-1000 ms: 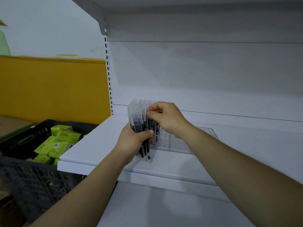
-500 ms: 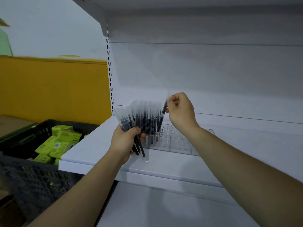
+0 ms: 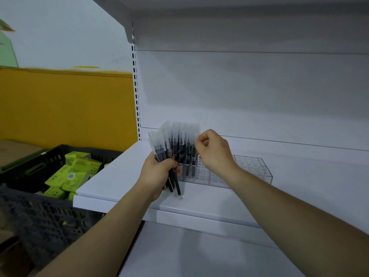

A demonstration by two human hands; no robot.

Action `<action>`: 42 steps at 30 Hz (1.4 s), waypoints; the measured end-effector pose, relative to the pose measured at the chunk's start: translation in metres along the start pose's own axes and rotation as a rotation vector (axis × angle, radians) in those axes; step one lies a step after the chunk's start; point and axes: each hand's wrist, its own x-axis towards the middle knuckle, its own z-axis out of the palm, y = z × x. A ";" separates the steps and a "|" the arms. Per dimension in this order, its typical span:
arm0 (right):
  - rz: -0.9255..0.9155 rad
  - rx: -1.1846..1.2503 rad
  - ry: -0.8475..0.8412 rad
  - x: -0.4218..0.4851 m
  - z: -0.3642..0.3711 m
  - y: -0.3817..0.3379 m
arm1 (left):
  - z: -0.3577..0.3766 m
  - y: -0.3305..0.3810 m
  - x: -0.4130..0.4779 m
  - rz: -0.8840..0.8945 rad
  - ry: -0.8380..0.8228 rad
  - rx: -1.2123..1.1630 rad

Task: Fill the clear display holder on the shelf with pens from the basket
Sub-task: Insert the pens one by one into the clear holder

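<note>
My left hand (image 3: 157,172) grips a fanned bundle of black pens with clear caps (image 3: 159,144), held upright over the front left of the white shelf (image 3: 111,176). A clear display holder (image 3: 249,170) with a grid of holes lies on the shelf just to the right. Several pens (image 3: 186,156) stand in its left end. My right hand (image 3: 213,150) hovers over the holder with its fingers curled and pinches the upper part of the rightmost standing pen (image 3: 193,151). The rest of the holder's holes show no pens.
A dark plastic basket (image 3: 30,196) holding green boxes (image 3: 69,176) stands left of the shelf, below its level. The shelf's perforated upright (image 3: 135,92) rises at the left, and another shelf board overhangs above. A lower shelf (image 3: 199,252) lies beneath.
My right hand drew one pen out of the bundle, lifted it up to the right, then brought it down into the holder's left end. The left hand spread the bundle into a fan.
</note>
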 end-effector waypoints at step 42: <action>0.076 0.379 0.182 0.025 -0.053 -0.010 | 0.023 0.007 -0.003 -0.094 0.052 -0.061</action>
